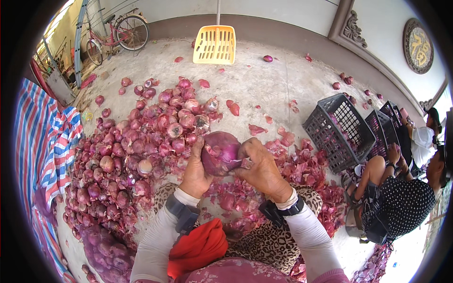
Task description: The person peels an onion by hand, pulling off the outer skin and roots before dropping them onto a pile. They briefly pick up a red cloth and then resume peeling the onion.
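Note:
Between my two hands, above my lap, is a large red onion [218, 158] with part of its papery skin peeled back to a shiny purple layer. My left hand [194, 172] wraps its left side, thumb up along the edge. On the other side my right hand [263, 167] pinches at the onion's skin with thumb and curled forefinger. A big pile of red onions [111, 165] spreads on the floor to my left. Loose onion skins [302, 174] lie thick to the right of and beneath my hands.
Black plastic crates [337, 132] stand at the right, beside a seated person in a dotted top [401, 205]. A yellow slotted scoop [214, 45] leans at the far wall, a bicycle [118, 35] far left. Striped sheeting [35, 141] edges the pile; a mesh sack [106, 250] sits near left.

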Demonstrator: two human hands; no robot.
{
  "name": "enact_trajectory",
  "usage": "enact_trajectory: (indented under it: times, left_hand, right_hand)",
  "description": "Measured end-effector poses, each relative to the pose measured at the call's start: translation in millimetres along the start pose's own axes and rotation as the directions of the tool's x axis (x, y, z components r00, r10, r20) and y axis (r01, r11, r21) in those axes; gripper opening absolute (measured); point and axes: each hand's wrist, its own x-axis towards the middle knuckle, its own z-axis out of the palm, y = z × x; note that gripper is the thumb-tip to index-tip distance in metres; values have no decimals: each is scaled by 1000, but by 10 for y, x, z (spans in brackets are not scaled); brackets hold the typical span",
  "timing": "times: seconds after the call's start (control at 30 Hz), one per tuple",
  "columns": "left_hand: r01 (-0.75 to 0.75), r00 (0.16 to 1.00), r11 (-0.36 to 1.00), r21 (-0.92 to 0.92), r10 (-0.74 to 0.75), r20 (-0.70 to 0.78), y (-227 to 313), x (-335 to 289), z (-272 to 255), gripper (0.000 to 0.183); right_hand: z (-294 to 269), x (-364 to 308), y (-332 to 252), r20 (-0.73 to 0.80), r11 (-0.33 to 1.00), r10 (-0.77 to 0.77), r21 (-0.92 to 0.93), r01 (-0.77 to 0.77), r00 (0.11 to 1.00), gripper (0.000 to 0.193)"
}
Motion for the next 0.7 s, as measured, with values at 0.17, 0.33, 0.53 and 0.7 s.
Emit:
enact_trajectory:
  times: [0.17, 0.33, 0.53, 0.7]
  left_hand:
    - [-12, 1000, 1000, 5, 12, -7, -32, 25, -70, 61]
    - [6, 1000, 998, -58, -7, -18, -9, -8, 33, 42]
    - [3, 999, 998, -55, -5, -45, 8, -39, 33, 39]
    - [62, 995, 997, -39, -65, -70, -47, 31, -63, 37]
  right_hand:
    - [22, -13, 48, 24, 994, -107, -35, 107, 994, 43]
    - [71, -54, 88, 27, 972, -172, -157, 174, 985, 44]
    - [103, -87, 21, 46, 948, -125, -289, 133, 991, 44]
    - [55, -97, 26, 128, 930, -172, -306, 204, 977, 34]
